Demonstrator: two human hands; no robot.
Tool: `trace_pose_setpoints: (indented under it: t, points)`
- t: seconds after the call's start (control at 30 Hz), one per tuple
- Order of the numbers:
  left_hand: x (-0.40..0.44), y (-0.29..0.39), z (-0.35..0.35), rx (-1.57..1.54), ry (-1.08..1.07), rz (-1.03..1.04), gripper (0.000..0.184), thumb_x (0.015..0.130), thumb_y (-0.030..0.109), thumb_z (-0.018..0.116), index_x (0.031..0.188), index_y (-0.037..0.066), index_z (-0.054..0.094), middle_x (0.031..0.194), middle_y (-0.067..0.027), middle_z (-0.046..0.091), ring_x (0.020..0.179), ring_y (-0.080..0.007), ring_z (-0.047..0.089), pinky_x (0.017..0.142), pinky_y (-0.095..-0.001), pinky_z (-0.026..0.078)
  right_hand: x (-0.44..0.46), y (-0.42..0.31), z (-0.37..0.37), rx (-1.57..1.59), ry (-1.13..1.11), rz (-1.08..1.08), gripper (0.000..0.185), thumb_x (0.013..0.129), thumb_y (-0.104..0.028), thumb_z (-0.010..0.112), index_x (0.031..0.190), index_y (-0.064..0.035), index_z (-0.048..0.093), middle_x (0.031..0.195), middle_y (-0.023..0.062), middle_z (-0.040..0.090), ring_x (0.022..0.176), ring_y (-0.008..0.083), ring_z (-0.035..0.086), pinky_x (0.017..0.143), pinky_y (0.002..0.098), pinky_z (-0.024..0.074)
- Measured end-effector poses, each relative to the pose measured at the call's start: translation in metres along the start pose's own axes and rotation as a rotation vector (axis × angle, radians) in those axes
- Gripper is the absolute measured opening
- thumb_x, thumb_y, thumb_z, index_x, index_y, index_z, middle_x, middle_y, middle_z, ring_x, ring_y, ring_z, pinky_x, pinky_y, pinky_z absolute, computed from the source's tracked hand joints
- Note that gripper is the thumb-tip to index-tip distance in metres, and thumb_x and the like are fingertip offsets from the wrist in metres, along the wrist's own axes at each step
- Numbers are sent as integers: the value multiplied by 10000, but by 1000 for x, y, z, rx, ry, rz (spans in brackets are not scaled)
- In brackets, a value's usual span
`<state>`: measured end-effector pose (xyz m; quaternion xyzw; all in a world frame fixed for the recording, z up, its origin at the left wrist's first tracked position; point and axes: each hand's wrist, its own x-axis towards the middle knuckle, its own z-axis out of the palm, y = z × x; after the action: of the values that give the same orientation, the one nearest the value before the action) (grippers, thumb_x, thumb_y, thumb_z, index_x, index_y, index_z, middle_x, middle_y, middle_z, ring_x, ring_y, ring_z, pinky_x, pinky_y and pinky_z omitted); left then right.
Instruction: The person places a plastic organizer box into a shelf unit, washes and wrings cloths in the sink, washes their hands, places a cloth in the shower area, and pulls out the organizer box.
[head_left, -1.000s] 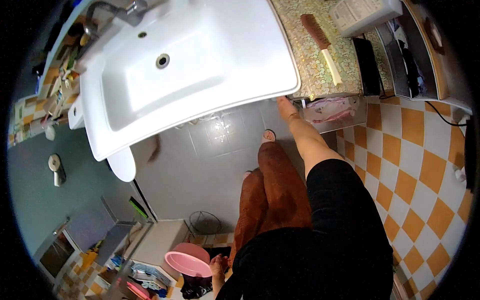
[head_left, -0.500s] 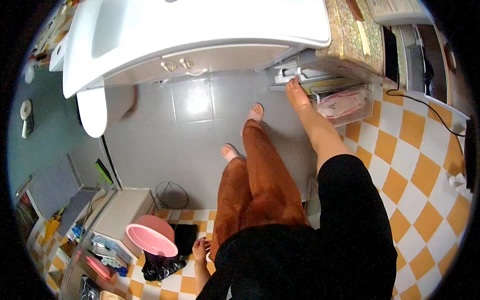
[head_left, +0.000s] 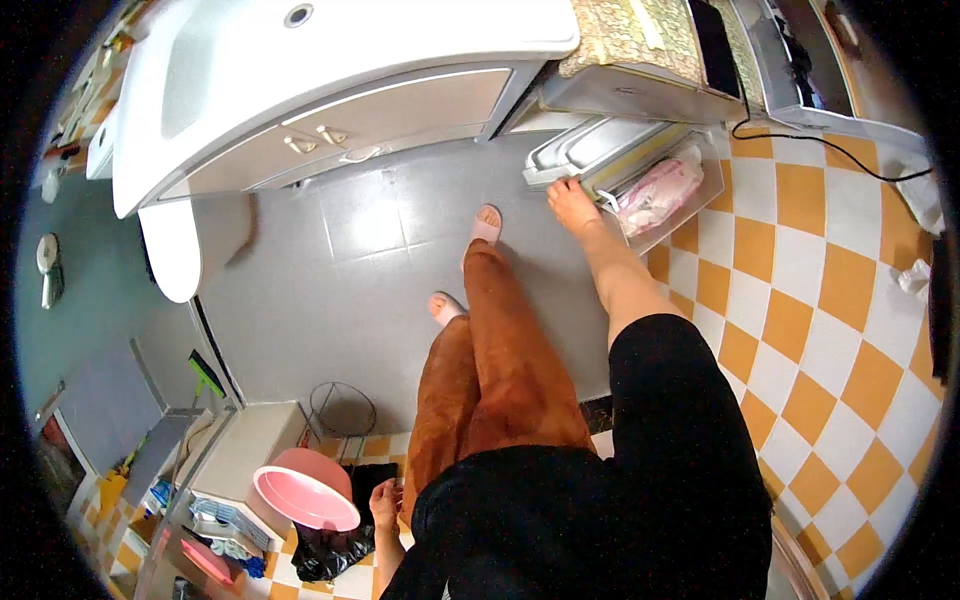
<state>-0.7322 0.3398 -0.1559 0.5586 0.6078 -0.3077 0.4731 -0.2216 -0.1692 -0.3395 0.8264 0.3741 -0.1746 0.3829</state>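
Observation:
At the right, a pull-out drawer (head_left: pixel 690 212) with clear walls stands out from beneath a cabinet. My right hand (head_left: pixel 574 205) is at its front left end, fingers curled over the pale edge. Inside the drawer lies a pink and white plastic package (head_left: pixel 662 190). Beside it, a grey-white ridged plastic piece (head_left: pixel 590 150) sits next to my fingertips. Down by my left thigh hangs my left hand (head_left: pixel 384 503), holding nothing, its fingers loosely apart and partly hidden against the brown trousers (head_left: pixel 520 370).
A white washbasin (head_left: pixel 400 30) tops a cabinet (head_left: pixel 400 120) ahead. The toilet (head_left: pixel 175 250) is on the left. A pink basin (head_left: pixel 305 490) rests over a black bag (head_left: pixel 330 550) near my left hand. A black cable (head_left: pixel 800 145) crosses the right side above the checkered floor.
The drawer has come further out from under the cabinet, towards me, with my right hand on it. My view has shifted to the right. The left hand stays by the thigh.

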Motion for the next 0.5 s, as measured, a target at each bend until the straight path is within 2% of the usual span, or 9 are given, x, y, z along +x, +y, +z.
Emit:
trace_pose_setpoints:
  t: [0.03,0.17,0.27,0.3,0.4,0.5]
  points:
    - [-7,9,8,-86,32,-18,221,937,256,610,1074,84,632,820,-37,668,624,-109,599,524,-256,445,0,1,-2,-3,-6,-10,323,921,-254,490,1186,-127,625,1198,74,534,1166,275,468,969,507,403]
    - [-4,6,5,-27,-11,36,210,935,233,614,1058,68,653,803,-19,660,584,-79,534,518,-241,428,-1,4,-3,1,-19,-8,332,918,-240,490,1199,-130,627,1191,71,540,1161,282,472,962,517,407]
    - [10,1,6,65,-44,49,235,936,243,623,1072,55,661,818,-12,667,628,-81,556,550,-233,442,1,3,-1,24,-12,11,325,908,-224,495,1185,-136,642,1189,70,543,1156,288,476,962,518,406]
    - [22,-11,6,31,-59,93,252,944,241,621,1076,31,663,850,-20,672,704,-98,590,622,-236,473,1,4,0,44,-5,14,324,906,-222,496,1180,-135,645,1188,71,544,1156,289,476,962,518,406]
    - [29,-8,14,44,-89,213,247,954,220,609,1073,9,659,894,-43,680,774,-128,619,697,-256,497,4,6,0,76,12,23,321,900,-211,497,1160,-108,655,1185,71,547,1162,288,477,962,504,407]
    - [31,5,18,-24,-151,132,226,965,191,587,1055,-6,652,923,-67,683,814,-155,636,732,-277,510,11,8,2,153,34,68,324,892,-200,500,1149,-80,657,1162,66,550,1139,276,485,964,480,408]
